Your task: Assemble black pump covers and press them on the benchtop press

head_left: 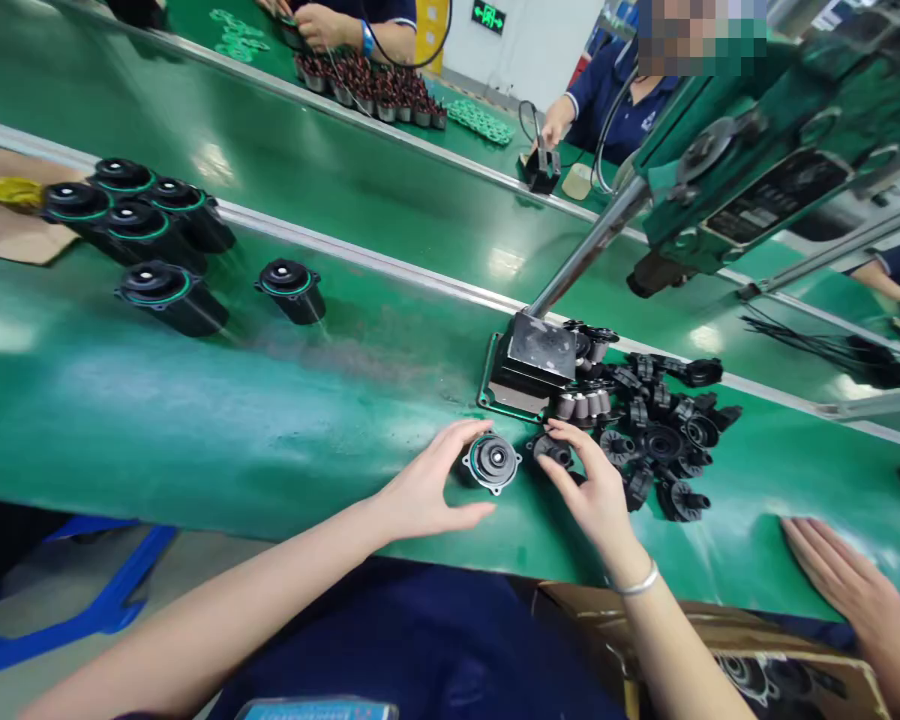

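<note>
My left hand (427, 485) rests on the green belt, its thumb and fingers curved around a round grey cap with a green ring (493, 461), touching its left side. My right hand (592, 485) is just to the right, its fingertips pinching a small black plastic part (551, 449). A pile of black plastic parts (660, 430) lies right behind my right hand. A silver bracelet sits on my right wrist.
A press base (529, 372) on a metal column stands behind the cap. Several assembled black motors (146, 240) stand at the left on the belt. Another person's hand (844, 580) lies flat at the right edge. Co-workers work across the far belt. A cardboard box (780, 670) sits below.
</note>
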`<state>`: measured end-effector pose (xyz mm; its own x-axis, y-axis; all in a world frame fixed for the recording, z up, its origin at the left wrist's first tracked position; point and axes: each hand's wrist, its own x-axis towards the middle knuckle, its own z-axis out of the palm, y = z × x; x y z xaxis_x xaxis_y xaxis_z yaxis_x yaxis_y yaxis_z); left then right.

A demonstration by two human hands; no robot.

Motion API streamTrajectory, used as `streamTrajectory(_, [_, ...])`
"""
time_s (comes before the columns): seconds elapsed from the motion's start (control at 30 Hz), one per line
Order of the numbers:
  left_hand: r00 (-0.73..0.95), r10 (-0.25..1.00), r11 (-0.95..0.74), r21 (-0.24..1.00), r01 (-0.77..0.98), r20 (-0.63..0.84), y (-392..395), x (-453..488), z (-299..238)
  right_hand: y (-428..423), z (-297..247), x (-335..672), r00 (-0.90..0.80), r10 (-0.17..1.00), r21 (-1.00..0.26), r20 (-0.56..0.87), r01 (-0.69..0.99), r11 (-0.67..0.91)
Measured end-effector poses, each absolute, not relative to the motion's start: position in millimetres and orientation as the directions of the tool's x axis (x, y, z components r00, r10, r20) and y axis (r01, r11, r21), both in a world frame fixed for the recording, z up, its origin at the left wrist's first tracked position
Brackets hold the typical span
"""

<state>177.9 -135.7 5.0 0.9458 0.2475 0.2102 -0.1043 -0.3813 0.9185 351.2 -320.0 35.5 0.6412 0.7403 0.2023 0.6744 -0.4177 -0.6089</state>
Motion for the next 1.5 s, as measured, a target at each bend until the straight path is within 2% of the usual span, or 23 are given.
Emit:
streamTrajectory(0.1, [0.925,0.265,-0.371,0.914,-0.162,0.272,-138,175,13,-321,43,336,0.528,0.758,-0.424,0.383,0.830,-0.364])
streamTrajectory(0.17, [0.926,0.257,-0.390,0.907,-0.160,0.275,-140,176,16,-314,56,327,0.455,0.795,-0.426,0.402,0.861,-0.278])
streamTrajectory(0.33, [0.924,0.301,-0.447,0.891,-0.082,0.236,-147,183,13,-287,76,330,0.114,0.971,-0.428,0.212,0.904,-0.013])
streamTrajectory(0.47, [0.912,0.369,-0.372,0.928,-0.033,0.180,-151,187,9,-271,85,339,-0.025,1.000,-0.374,0.013,0.927,0.028])
streamTrajectory(0.57, [0.907,0.392,-0.346,0.938,-0.007,0.152,-153,188,8,-264,104,343,-0.071,0.997,-0.318,-0.023,0.946,0.060])
streamTrajectory(0.7, [0.906,0.383,-0.360,0.932,-0.032,0.179,-153,188,10,-268,137,353,-0.035,0.994,-0.283,0.102,0.957,0.063])
streamTrajectory(0.8, [0.914,0.324,-0.453,0.888,-0.075,0.243,-147,185,14,-280,146,366,0.051,0.985,-0.272,0.165,0.962,-0.004])
streamTrajectory(0.9, [0.896,0.269,-0.604,0.787,-0.129,0.353,-137,177,18,-295,137,374,0.084,0.990,-0.239,0.111,0.969,-0.055])
streamTrajectory(0.97, [0.855,0.211,-0.706,0.679,-0.201,0.473,-129,173,19,-302,127,373,0.062,0.997,-0.160,0.046,0.986,-0.054])
streamTrajectory(1.1, [0.798,0.070,-0.846,0.459,-0.270,0.599,-122,170,18,-301,113,362,-0.034,0.999,0.116,-0.023,0.993,0.037])
streamTrajectory(1.2, [0.785,0.029,-0.880,0.388,-0.274,0.619,-122,172,18,-293,108,358,-0.096,0.994,0.283,-0.044,0.954,0.104])
streamTrajectory(1.3, [0.765,0.012,-0.883,0.365,-0.294,0.644,-122,174,20,-287,105,359,-0.139,0.988,0.333,-0.071,0.930,0.155])
streamTrajectory(1.5, [0.761,-0.074,-0.873,0.327,-0.361,0.644,-114,173,18,-282,116,361,-0.168,0.981,0.330,-0.097,0.925,0.191])
